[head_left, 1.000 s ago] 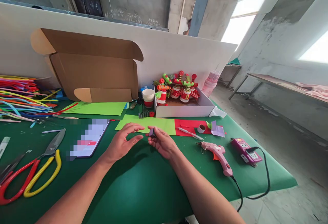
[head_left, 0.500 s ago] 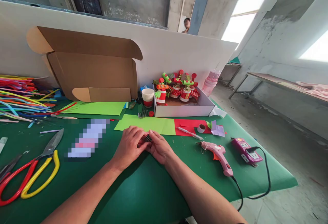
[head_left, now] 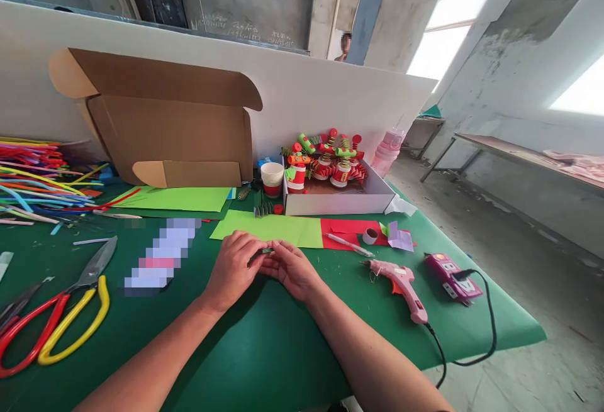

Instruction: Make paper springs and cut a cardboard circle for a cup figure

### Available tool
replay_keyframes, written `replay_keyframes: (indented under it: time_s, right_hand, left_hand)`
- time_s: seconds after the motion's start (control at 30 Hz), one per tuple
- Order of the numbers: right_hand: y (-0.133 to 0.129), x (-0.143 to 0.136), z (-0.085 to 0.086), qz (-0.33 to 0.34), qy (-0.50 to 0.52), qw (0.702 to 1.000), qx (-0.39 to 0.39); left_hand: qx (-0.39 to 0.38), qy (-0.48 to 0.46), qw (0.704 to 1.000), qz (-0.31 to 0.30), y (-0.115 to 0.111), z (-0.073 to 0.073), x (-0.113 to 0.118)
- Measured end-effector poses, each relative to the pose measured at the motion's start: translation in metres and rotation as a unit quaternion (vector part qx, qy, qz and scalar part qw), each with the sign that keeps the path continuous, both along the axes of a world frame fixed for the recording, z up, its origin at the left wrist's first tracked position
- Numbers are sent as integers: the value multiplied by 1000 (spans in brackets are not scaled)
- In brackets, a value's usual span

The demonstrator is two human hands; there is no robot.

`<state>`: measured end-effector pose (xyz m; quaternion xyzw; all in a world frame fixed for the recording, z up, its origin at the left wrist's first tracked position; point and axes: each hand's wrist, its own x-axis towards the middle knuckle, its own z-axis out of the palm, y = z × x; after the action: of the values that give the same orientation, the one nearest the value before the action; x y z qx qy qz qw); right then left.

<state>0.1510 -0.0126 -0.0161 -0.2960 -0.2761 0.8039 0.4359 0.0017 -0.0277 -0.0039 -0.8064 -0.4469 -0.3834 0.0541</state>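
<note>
My left hand (head_left: 234,268) and my right hand (head_left: 291,268) meet above the green table, their fingertips pinched on a small dark green folded piece (head_left: 267,250). Fingers cover most of that piece. Just beyond the hands lies a light green sheet (head_left: 264,227), with a red sheet (head_left: 340,242) at its right. A dark accordion-folded strip (head_left: 263,210) stands beside a small red roll (head_left: 278,209) at the sheet's far edge. A white pen (head_left: 350,245) and a paper ring (head_left: 370,236) rest on the red sheet.
A box of red and green figures (head_left: 337,204) stands behind the sheets, beside paper cups (head_left: 272,179). To the right are a pink glue gun (head_left: 401,283) and a purple power block (head_left: 453,278). Large scissors (head_left: 78,305) and coloured pipe cleaners (head_left: 42,179) lie left.
Both hands have shifted slightly, and the dark piece between them now shows as a thinner, flatter sliver. The fingers of my right hand are a little more spread.
</note>
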Motion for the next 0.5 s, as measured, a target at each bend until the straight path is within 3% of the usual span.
replay_keyframes:
  time_s: [0.3, 0.5]
  right_hand:
    - [1, 3, 2, -3, -20, 1000, 12]
    - [-2, 2, 3, 34, -38, 998, 46]
  left_hand:
    - [-22, -28, 999, 5, 0, -1, -1]
    - [-43, -73, 996, -13, 1, 0, 0]
